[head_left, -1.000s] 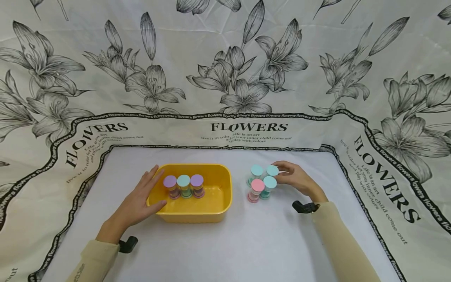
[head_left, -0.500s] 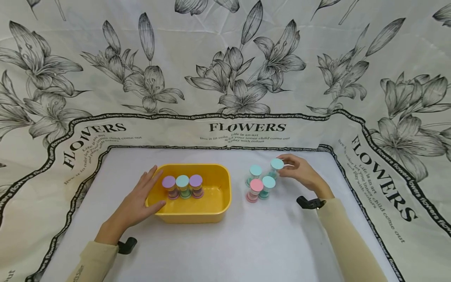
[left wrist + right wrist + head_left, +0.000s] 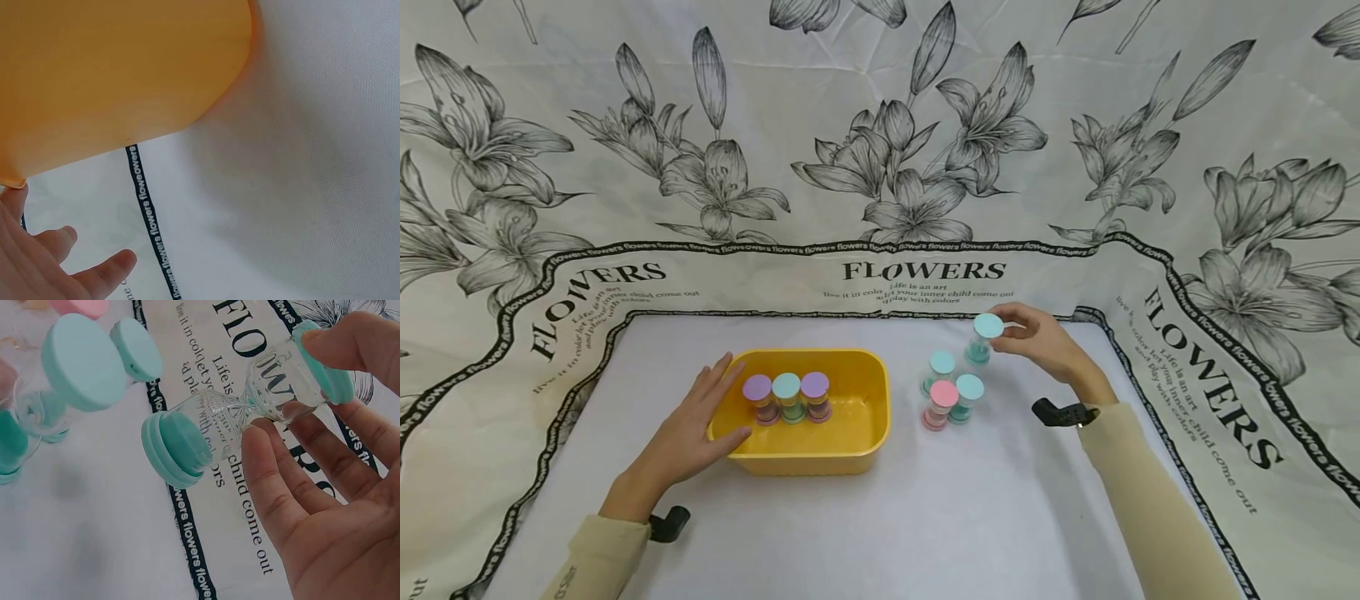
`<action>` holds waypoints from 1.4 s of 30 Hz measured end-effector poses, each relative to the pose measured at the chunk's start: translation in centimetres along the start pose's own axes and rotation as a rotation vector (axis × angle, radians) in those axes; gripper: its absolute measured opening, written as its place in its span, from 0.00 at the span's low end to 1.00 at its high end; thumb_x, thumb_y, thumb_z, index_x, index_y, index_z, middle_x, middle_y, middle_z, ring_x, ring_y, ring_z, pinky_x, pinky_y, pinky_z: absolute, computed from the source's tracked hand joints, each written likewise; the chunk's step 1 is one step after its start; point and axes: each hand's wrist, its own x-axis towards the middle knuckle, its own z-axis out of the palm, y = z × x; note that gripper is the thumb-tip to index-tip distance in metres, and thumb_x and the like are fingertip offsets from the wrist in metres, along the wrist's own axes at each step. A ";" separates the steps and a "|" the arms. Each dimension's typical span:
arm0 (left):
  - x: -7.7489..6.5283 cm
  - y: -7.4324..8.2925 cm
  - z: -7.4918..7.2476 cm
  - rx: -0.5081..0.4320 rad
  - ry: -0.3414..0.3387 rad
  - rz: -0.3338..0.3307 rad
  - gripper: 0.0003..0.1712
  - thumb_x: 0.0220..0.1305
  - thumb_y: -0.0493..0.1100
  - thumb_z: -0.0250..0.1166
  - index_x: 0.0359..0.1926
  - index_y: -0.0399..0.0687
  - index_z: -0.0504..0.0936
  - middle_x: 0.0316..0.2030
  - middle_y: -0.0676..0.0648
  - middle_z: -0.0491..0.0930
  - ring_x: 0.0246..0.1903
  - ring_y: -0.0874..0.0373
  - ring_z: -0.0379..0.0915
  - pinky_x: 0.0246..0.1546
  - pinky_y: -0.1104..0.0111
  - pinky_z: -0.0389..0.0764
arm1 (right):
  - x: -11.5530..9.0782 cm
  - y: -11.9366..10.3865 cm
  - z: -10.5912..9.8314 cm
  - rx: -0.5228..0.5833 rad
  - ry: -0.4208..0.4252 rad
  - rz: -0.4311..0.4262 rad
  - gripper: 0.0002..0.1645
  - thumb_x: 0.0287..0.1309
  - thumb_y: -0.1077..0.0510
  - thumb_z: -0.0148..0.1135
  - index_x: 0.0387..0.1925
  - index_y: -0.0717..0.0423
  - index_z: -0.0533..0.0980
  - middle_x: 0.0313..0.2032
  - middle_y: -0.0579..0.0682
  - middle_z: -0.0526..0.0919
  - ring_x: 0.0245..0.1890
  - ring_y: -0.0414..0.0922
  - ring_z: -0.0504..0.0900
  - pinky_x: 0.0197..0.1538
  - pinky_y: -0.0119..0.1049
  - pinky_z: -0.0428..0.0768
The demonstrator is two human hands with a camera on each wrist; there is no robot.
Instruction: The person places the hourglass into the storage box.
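Observation:
My right hand pinches an hourglass sand timer with teal caps, above the back of the table. In the right wrist view, thumb and fingers hold the clear glass timer by its upper cap and waist; it is tilted. Three more timers stand close together below it: a teal-capped one, a second teal-capped one and a pink-capped one. My left hand rests at the left rim of a yellow tub, fingers spread; its fingertips touch the rim in the left wrist view.
Inside the tub, three timers stand in a row: purple-capped, teal-capped and purple-capped. A white cloth covers the table. Flower-printed fabric rises behind it.
My right hand has lifted the teal timer out of the group on the right and moved it towards the back. The left hand stays at the tub's rim.

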 end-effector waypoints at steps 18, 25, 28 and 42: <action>-0.1 0.4 -0.3 0.015 -0.022 -0.015 0.57 0.63 0.65 0.66 0.84 0.59 0.46 0.83 0.49 0.43 0.79 0.31 0.43 0.67 0.26 0.57 | 1.9 -7.4 3.3 0.121 -0.144 -0.146 0.30 0.63 0.66 0.68 0.64 0.65 0.69 0.56 0.50 0.78 0.53 0.39 0.83 0.54 0.36 0.86; -0.1 0.3 -0.2 0.023 -0.018 -0.011 0.57 0.63 0.65 0.66 0.84 0.58 0.46 0.83 0.49 0.43 0.79 0.31 0.43 0.68 0.26 0.57 | 3.1 -9.9 6.1 0.143 -0.240 -0.197 0.27 0.61 0.67 0.67 0.61 0.65 0.70 0.56 0.55 0.78 0.54 0.46 0.83 0.55 0.40 0.86; 0.0 0.2 -0.2 0.032 -0.026 -0.012 0.58 0.63 0.65 0.66 0.84 0.59 0.45 0.84 0.50 0.42 0.79 0.31 0.42 0.68 0.27 0.58 | 3.6 -10.8 7.5 0.126 -0.276 -0.214 0.27 0.61 0.66 0.67 0.61 0.63 0.71 0.57 0.57 0.78 0.54 0.48 0.83 0.56 0.42 0.86; 0.1 0.2 -0.9 0.086 -0.079 0.009 0.62 0.59 0.67 0.67 0.84 0.57 0.42 0.84 0.47 0.40 0.79 0.30 0.43 0.67 0.28 0.60 | 5.4 -13.7 14.6 0.122 -0.437 -0.307 0.27 0.57 0.67 0.69 0.58 0.64 0.74 0.55 0.60 0.79 0.50 0.51 0.83 0.59 0.44 0.85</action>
